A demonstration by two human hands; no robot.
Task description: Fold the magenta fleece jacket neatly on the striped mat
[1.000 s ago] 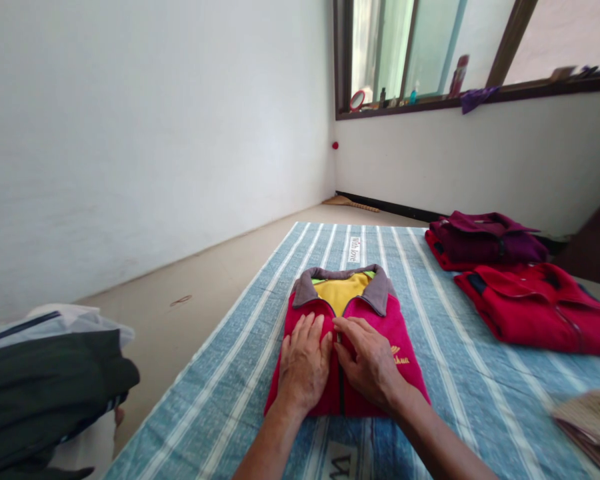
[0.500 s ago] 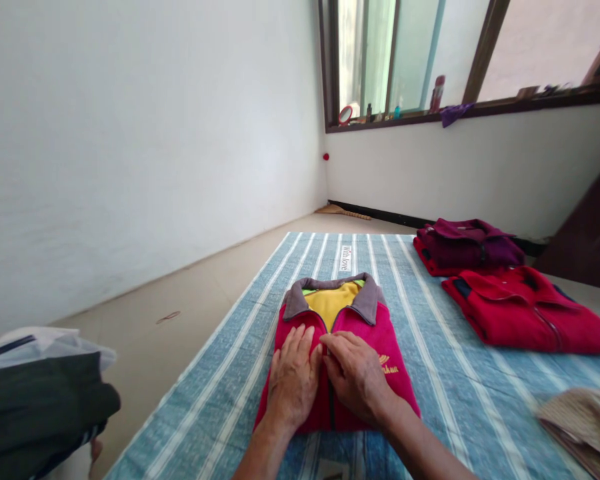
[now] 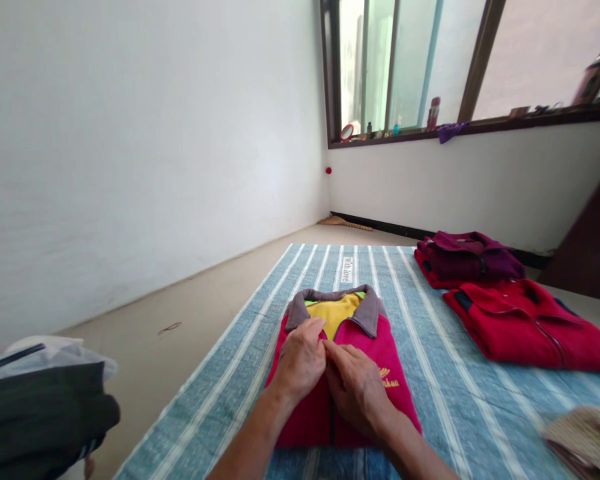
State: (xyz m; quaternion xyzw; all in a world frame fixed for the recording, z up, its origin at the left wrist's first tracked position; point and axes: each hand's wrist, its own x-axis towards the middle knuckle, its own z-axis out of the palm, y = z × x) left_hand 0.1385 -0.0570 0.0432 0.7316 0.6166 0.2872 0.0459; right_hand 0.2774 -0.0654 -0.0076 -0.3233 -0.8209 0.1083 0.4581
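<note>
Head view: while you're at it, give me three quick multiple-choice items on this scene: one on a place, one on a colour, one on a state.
1. Where is the purple cloth? A on the window sill; B on the floor; C on a chair.
2. What colour is the collar of the red jacket under the hands? A blue; B grey; C white.
3. How does that jacket lie? A folded flat; B hung up; C bunched in a ball.

1: A, it drapes over the sill's edge.
2: B, grey fabric frames the yellow lining.
3: A, it lies flat on the striped mat under the left hand and right hand.
</note>
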